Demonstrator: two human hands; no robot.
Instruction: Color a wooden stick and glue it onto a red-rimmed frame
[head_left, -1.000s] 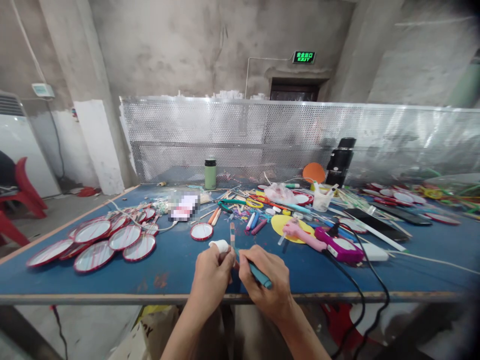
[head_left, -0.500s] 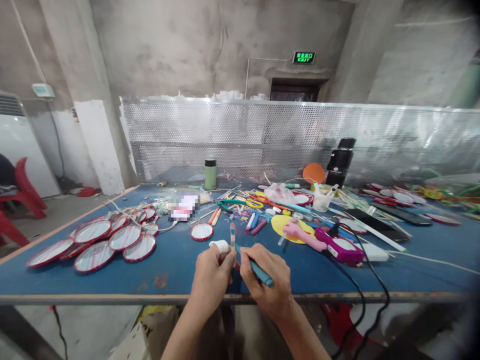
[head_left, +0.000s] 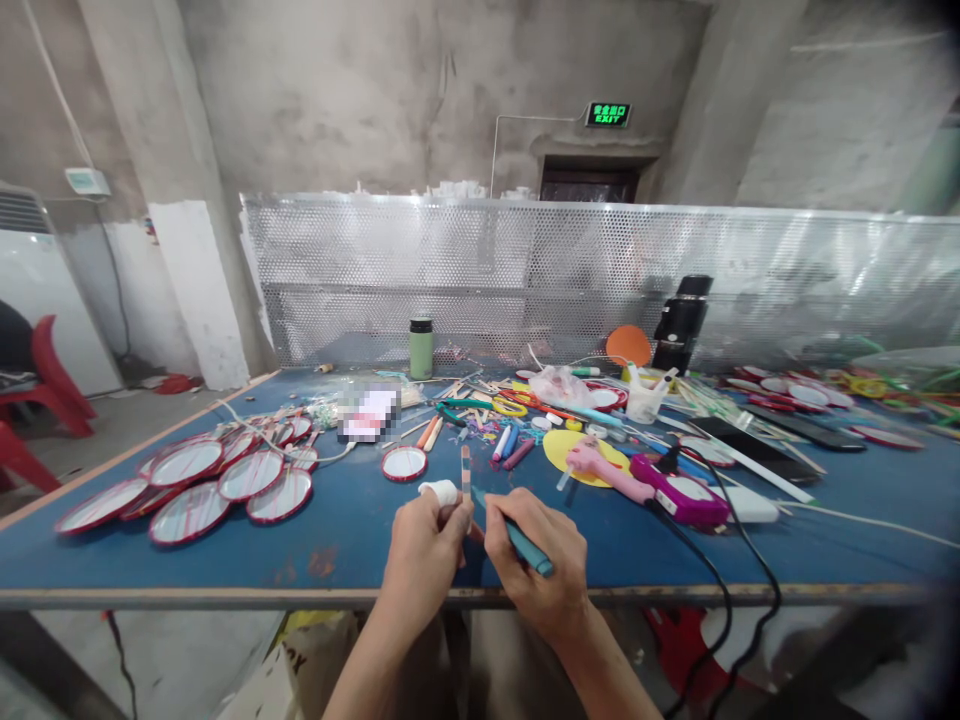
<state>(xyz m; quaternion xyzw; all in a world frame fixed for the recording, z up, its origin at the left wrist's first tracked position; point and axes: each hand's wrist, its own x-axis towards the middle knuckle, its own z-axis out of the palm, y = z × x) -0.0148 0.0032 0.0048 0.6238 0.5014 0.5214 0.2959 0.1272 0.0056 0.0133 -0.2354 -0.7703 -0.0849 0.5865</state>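
Note:
My left hand (head_left: pixel 426 545) is closed around a narrow wooden craft stick (head_left: pixel 466 472) that stands upright and carries dark bands across it. White wrapping (head_left: pixel 441 491) covers one finger of that hand. In my right hand (head_left: pixel 541 555) a teal marker (head_left: pixel 531 550) is gripped like a pen, its tip pointing at the stick. Whether the tip touches the stick I cannot tell. Just beyond my left hand a round, red-rimmed white disc (head_left: pixel 403 463) lies on the blue table (head_left: pixel 247 570).
Several red-rimmed discs (head_left: pixel 189 512) are piled at the left. Loose markers (head_left: pixel 510 441) lie ahead, near a yellow disc (head_left: pixel 555 455). A pink and purple glue gun (head_left: pixel 679 495) with black cords lies right. A green bottle (head_left: pixel 421 348) and a black flask (head_left: pixel 681 325) stand behind.
My right hand and the marker have shifted slightly to the right, a little away from the stick. My left hand and the stick stay almost still.

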